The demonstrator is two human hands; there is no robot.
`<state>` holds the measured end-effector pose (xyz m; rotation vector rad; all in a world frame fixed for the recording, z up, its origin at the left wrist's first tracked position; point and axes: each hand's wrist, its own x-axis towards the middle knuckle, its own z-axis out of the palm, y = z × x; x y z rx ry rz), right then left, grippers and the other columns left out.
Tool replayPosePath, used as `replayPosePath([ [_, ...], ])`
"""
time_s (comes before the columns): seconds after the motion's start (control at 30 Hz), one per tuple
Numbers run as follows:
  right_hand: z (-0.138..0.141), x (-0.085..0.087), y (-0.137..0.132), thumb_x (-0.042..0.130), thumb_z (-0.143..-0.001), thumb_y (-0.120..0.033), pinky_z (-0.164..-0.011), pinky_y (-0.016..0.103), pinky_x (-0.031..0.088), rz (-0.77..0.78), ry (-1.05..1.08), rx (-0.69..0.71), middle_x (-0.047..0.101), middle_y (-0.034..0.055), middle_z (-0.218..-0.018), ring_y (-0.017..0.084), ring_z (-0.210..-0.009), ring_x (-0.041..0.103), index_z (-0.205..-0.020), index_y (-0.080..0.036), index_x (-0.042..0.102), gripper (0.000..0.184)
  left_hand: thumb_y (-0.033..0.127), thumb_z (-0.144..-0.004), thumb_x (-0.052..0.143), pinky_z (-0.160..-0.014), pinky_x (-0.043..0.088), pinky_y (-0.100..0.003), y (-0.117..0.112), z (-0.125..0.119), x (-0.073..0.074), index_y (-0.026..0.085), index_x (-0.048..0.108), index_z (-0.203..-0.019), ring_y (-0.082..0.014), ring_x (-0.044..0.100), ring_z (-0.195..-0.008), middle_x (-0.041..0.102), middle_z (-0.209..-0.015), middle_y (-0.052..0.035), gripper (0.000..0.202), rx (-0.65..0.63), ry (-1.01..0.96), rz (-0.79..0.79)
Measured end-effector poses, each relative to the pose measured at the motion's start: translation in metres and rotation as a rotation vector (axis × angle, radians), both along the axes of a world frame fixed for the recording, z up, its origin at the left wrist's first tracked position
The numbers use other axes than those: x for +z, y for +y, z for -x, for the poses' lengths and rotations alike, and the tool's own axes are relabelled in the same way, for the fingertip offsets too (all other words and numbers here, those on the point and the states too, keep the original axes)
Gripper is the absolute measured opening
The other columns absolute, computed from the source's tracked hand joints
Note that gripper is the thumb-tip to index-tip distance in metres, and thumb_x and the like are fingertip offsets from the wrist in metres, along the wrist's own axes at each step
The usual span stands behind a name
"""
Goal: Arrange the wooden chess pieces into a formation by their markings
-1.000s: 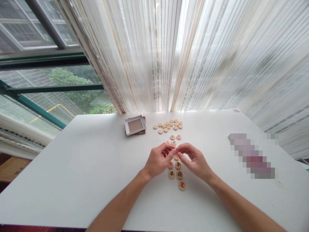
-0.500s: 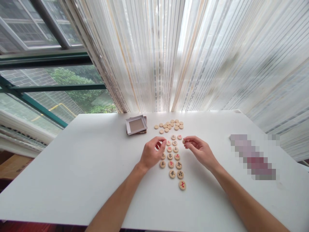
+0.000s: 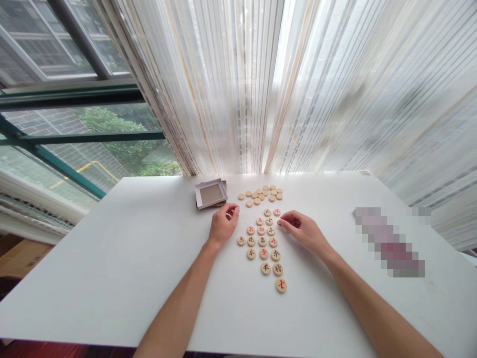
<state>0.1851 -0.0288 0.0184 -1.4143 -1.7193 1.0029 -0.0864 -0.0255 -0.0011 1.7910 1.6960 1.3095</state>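
Round wooden Chinese chess pieces (image 3: 262,241) lie face up in uneven rows on the white table, marked with red or black characters. My right hand (image 3: 303,229) is at the right side of the rows, its thumb and fingertips pinching a chess piece (image 3: 279,223) beside the upper rows. To the left of the rows is my left hand (image 3: 223,223), fingers curled and thumb close to the fingertips; no piece shows in it. A group of blank-looking pieces (image 3: 257,201) rests farther back, beyond both hands.
A shallow open box (image 3: 199,197) sits on a brown one (image 3: 222,203) at the back left. Striped curtains (image 3: 242,99) hang behind the table (image 3: 112,258), with a window (image 3: 122,119) at left. A blurred-out item (image 3: 389,243) lies on the right.
My left hand has drawn back left from the rows, uncovering pieces on their left side. My right hand, with its chess piece, has shifted slightly left and nearer me.
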Motion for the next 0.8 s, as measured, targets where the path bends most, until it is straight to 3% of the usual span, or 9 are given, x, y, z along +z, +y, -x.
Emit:
replayPosePath([
  [0.3, 0.007, -0.001, 0.002, 0.062, -0.086, -0.043, -0.067, 0.031, 0.050, -0.051, -0.134, -0.069, 0.072, 0.0011, -0.081, 0.019, -0.072, 0.064, -0.089, -0.024, 0.069, 0.021, 0.034, -0.093, 0.056, -0.067, 0.052, -0.025, 0.000, 0.000, -0.004, 0.021, 0.069, -0.094, -0.0139, 0.064, -0.066, 0.073, -0.084, -0.0017, 0.018, -0.016, 0.039, 0.010],
  [0.5, 0.010, -0.007, 0.005, 0.061, -0.086, -0.042, -0.071, 0.033, 0.049, -0.180, -0.178, -0.087, 0.069, 0.0026, -0.081, 0.019, -0.072, 0.061, -0.084, -0.023, 0.067, 0.020, 0.034, -0.093, 0.056, -0.067, 0.052, -0.025, 0.001, -0.001, -0.003, 0.021, 0.069, -0.094, -0.0146, 0.066, -0.068, 0.074, -0.083, -0.0024, 0.019, -0.020, 0.045, 0.013],
  [0.8, 0.003, -0.013, 0.008, 0.057, -0.088, -0.047, -0.068, 0.035, 0.050, -0.138, -0.138, -0.107, 0.072, 0.0050, -0.083, 0.021, -0.071, 0.063, -0.090, -0.022, 0.069, 0.027, 0.033, -0.092, 0.056, -0.068, 0.052, -0.026, -0.001, -0.002, 0.000, 0.021, 0.069, -0.093, -0.0143, 0.065, -0.066, 0.073, -0.081, -0.0017, 0.017, -0.021, 0.043, 0.011],
])
